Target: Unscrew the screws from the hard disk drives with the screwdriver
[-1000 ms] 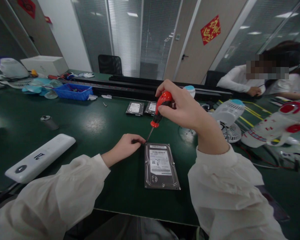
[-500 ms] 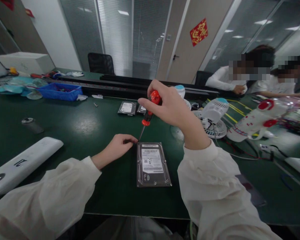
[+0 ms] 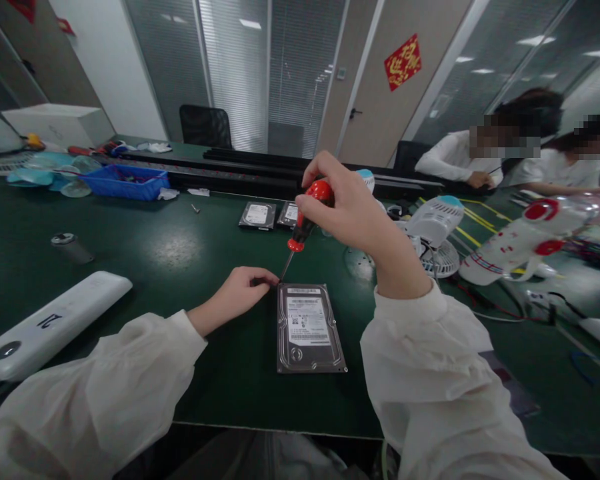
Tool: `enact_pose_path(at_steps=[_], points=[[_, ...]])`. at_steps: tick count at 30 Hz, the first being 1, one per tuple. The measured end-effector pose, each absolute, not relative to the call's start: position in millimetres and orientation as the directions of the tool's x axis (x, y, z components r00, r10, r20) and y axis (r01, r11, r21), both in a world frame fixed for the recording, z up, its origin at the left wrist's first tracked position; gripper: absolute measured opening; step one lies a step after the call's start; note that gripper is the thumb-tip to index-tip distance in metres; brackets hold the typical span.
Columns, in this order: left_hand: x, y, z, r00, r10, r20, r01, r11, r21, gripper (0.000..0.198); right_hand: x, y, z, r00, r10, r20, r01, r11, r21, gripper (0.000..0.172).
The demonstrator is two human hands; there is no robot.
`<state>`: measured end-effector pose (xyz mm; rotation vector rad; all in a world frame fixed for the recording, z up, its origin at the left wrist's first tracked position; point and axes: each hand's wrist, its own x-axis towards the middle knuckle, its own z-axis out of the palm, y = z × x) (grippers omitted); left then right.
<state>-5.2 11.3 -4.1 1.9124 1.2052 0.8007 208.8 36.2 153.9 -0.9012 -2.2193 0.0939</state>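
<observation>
Fingers of the right hand [image 3: 350, 213] have drawn in since a moment ago: the forefinger that stretched past the handle is now curled back onto its rounded red cap. That grip is closed firmly around a screwdriver [image 3: 307, 223] with a glossy red and black plastic handle and a thin metal shaft. The shaft slants down and to the left, its tip at the far left corner of a hard drive [image 3: 310, 328].

Just beside the tip rests the left hand [image 3: 243, 290], unmoved, lying low on the desk [image 3: 180, 253]. Its grip is narrow, the fingertips pinched together against that corner of the drive. Whether they hold anything small cannot be made out.

The hard drive is a flat rectangular slab of dull grey metal with a white printed label on top. It lies flat near the front edge of the desk, between the two loose white fabric sleeves.

The desk top is smooth, dark green and faintly shiny. To the left lies a long white plastic bar [image 3: 50, 323] with rounded ends, and beyond it a small metal cylinder [image 3: 70, 245] on its side. Two more drives [image 3: 258, 215] lie flat further back, with a blue plastic tray [image 3: 125, 182] far off to the left. To the right stands a small white fan [image 3: 433, 230] with a ribbed guard. At the far right, two other people in white sleeves [image 3: 455, 167] sit at the desk.
</observation>
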Motion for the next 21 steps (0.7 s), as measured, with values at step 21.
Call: enact_pose_path(at_steps=[21], points=[[-4.6, 12.0, -5.8, 0.360, 0.921, 0.147, 0.463, -0.313, 0.829, 0.027, 209.0, 36.2, 154.4, -0.511, 0.630, 0.585, 0.603, 0.748, -0.279, 0.028]])
